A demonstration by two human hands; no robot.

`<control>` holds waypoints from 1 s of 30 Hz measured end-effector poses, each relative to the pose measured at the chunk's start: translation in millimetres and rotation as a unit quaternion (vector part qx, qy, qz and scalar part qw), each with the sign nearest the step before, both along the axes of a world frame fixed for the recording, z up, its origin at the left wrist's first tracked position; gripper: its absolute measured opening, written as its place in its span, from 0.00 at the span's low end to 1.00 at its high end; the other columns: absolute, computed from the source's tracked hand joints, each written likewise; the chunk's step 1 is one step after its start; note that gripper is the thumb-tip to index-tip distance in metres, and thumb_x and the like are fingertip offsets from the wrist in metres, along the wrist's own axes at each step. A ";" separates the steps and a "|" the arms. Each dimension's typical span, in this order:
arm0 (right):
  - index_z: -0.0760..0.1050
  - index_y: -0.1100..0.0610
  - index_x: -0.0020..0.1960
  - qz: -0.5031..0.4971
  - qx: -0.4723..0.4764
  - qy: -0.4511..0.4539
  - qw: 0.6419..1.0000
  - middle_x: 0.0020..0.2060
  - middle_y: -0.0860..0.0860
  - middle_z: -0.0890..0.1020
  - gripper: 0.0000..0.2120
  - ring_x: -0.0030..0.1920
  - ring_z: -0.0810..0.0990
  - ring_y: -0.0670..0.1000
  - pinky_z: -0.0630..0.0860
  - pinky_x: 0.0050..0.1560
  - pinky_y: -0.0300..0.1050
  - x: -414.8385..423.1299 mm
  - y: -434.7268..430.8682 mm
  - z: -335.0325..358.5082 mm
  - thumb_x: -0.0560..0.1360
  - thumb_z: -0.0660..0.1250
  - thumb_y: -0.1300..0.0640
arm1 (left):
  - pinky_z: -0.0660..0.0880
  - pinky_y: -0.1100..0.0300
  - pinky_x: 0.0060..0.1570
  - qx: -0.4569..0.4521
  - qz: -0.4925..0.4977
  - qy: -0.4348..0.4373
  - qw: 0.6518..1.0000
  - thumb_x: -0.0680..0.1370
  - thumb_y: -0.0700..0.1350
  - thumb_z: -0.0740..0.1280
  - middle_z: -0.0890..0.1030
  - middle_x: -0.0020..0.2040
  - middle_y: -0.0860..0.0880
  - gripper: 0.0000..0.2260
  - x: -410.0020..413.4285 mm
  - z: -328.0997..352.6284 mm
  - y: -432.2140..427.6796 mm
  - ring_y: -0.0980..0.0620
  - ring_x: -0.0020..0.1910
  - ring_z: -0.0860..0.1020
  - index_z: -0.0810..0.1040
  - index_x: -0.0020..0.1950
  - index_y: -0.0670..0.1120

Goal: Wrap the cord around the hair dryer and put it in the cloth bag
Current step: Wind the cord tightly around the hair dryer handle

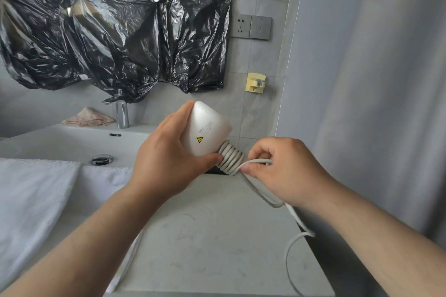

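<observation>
My left hand (pixel 164 161) grips the body of a white hair dryer (pixel 205 128), held above the counter with its handle pointing down and to the right. Several turns of the grey-white cord (pixel 231 158) are coiled tightly round the handle. My right hand (pixel 282 169) pinches the cord just beside the coils. The free cord runs under my right wrist and loops off the counter's right edge (pixel 294 243). A white cloth (pixel 31 205), possibly the bag, lies on the left.
A white sink (pixel 72 142) with a chrome tap (pixel 121 113) sits at the back left. Black plastic sheeting (pixel 115 26) covers the wall above. A wall socket (pixel 241 26) and a yellow holder (pixel 255 82) are on the tiles. A grey curtain (pixel 362 79) hangs on the right.
</observation>
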State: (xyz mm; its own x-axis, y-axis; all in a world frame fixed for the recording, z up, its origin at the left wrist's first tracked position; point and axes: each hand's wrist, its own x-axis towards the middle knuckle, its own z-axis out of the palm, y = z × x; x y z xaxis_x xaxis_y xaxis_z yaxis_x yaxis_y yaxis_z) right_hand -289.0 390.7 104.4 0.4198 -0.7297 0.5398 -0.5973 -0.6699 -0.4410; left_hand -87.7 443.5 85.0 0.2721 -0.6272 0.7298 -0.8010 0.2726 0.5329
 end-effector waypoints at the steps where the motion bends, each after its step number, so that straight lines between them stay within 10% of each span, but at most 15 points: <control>1: 0.80 0.49 0.37 0.001 0.000 -0.012 1.000 0.34 0.45 0.83 0.08 0.38 0.80 0.43 0.77 0.39 0.40 -1.1 0.0 0.5 0.68 0.77 0.48 | 0.74 0.53 0.58 0.000 -0.009 0.003 1.000 0.59 0.59 0.76 0.78 0.62 0.55 0.45 0.4 0.7 0.9 0.52 0.60 0.76 0.66 0.75 0.55; 13: 0.84 0.52 0.34 0.138 0.172 -0.071 0.973 0.28 0.47 0.84 0.06 0.27 0.79 0.40 0.73 0.31 0.33 -14.0 -6.3 15.5 0.64 0.80 0.59 | 0.78 0.52 0.57 -0.001 -0.137 0.048 0.989 0.55 0.60 0.78 0.82 0.54 0.61 0.41 9.9 -0.4 3.6 0.56 0.54 0.80 0.72 0.68 0.62; 20: 0.81 0.55 0.35 0.218 0.286 -0.123 0.925 0.30 0.52 0.82 0.15 0.28 0.77 0.45 0.72 0.27 0.34 -23.3 -17.7 6.8 0.55 0.79 0.48 | 0.79 0.57 0.56 -0.022 -0.211 0.099 0.972 0.57 0.54 0.80 0.84 0.54 0.57 0.39 6.7 -1.2 6.9 0.56 0.53 0.82 0.76 0.68 0.56; 24: 0.85 0.57 0.41 0.240 0.341 -0.057 0.907 0.37 0.56 0.84 0.29 0.39 0.81 0.52 0.77 0.41 0.43 -26.9 -18.6 3.8 0.55 0.78 0.33 | 0.80 0.54 0.56 -0.043 -0.228 0.117 0.966 0.59 0.54 0.81 0.84 0.55 0.54 0.38 4.6 -3.4 8.7 0.55 0.53 0.82 0.75 0.68 0.53; 30: 0.84 0.63 0.44 0.200 0.337 -0.080 0.917 0.45 0.68 0.85 0.28 0.43 0.83 0.61 0.77 0.44 0.49 -26.4 -10.7 -1.5 0.63 0.72 0.37 | 0.78 0.46 0.59 -0.048 -0.220 0.086 0.971 0.61 0.50 0.81 0.83 0.56 0.53 0.37 1.8 1.1 10.3 0.51 0.56 0.81 0.74 0.69 0.53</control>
